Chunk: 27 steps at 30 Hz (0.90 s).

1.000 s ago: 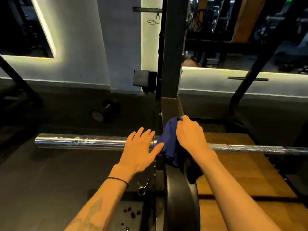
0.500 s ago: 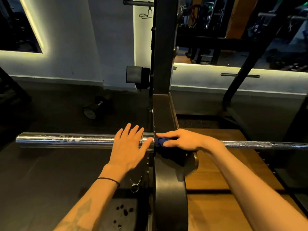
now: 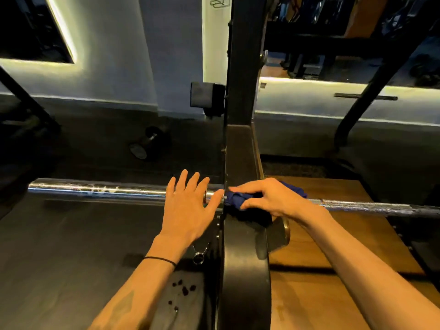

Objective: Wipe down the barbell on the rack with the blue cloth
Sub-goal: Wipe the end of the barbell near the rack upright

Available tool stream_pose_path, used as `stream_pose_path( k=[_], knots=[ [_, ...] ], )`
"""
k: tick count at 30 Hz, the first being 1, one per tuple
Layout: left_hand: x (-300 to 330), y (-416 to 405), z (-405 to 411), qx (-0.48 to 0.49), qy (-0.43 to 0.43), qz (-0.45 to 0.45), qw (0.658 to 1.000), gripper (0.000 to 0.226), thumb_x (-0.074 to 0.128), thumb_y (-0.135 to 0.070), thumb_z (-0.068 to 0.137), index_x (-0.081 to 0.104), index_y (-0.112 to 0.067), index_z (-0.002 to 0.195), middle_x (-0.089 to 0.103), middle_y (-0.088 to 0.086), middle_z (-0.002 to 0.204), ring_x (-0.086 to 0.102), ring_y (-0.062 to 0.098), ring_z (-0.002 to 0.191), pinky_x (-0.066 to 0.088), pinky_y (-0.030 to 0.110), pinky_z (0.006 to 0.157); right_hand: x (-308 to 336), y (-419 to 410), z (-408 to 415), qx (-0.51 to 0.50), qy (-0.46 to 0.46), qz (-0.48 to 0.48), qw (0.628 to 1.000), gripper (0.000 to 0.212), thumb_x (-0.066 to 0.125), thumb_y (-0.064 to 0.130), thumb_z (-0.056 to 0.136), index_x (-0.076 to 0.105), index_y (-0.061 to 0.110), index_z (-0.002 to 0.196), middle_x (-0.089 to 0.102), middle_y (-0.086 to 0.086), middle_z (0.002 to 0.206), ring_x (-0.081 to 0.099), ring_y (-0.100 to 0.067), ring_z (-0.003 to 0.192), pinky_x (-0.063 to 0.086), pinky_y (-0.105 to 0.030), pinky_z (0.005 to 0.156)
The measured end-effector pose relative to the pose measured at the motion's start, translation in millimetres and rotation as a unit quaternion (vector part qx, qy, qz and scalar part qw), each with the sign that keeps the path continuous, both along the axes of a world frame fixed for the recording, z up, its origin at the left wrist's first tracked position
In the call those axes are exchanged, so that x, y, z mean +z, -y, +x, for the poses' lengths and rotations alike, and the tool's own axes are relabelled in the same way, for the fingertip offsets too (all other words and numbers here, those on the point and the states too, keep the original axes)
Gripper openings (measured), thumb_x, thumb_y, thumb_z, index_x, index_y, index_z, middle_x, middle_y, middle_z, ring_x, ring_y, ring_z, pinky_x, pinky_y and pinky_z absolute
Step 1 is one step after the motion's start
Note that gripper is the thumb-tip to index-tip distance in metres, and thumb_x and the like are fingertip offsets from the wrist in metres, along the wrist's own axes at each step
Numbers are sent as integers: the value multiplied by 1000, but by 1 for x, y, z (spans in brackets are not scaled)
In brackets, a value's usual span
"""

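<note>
Since a second ago the right hand [image 3: 271, 198] has dropped onto the barbell [image 3: 100, 190], which lies across the rack [image 3: 242, 91], clenching the blue cloth [image 3: 234, 198] against it beside the upright. Left hand [image 3: 188, 206] rests flat, fingers released.

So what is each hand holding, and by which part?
The right hand pinches the bunched blue cloth against the barbell. The left hand holds nothing.

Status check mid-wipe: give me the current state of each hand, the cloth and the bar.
Left hand: open, fingers spread, resting flat on the bar's sleeve.
Right hand: gripping the cloth around the bar.
Blue cloth: bunched, pressed on the bar beside the black rack upright.
Chrome steel barbell: lying horizontal on the rack.
</note>
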<state>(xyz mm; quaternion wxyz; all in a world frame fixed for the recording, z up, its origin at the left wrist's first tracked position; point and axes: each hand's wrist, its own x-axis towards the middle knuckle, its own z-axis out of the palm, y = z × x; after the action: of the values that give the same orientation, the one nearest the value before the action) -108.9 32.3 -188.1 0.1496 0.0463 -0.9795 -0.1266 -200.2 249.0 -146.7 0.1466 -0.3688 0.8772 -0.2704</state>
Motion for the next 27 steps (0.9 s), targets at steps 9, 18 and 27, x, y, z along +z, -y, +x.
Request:
stream_pose_path(
  k=[9,18,27],
  knots=[
    [-4,-9,4,28,-19,18,999,85,8,-74,91,48,-26,148,38,2,159,13,23,154,1,48,126,-6,-55,5,-66,-18,-29,997,54,81,21,82,62,41,128,68,15,126,60,-1,118,48,-37,107],
    [1,-33,2,-12,-23,24,999,71,10,-52,95,30,-24,157,33,4,162,18,25,153,8,52,125,-3,-69,8,-75,26,-56,995,50,81,12,79,69,35,122,70,16,117,60,15,103,48,-17,98],
    [-9,-53,-7,-1,-39,22,999,59,23,-55,98,60,-30,136,49,3,151,30,29,147,16,49,123,-4,-43,1,-75,-17,4,997,48,81,26,81,68,38,125,69,12,125,61,-7,117,49,-37,103]
  ],
)
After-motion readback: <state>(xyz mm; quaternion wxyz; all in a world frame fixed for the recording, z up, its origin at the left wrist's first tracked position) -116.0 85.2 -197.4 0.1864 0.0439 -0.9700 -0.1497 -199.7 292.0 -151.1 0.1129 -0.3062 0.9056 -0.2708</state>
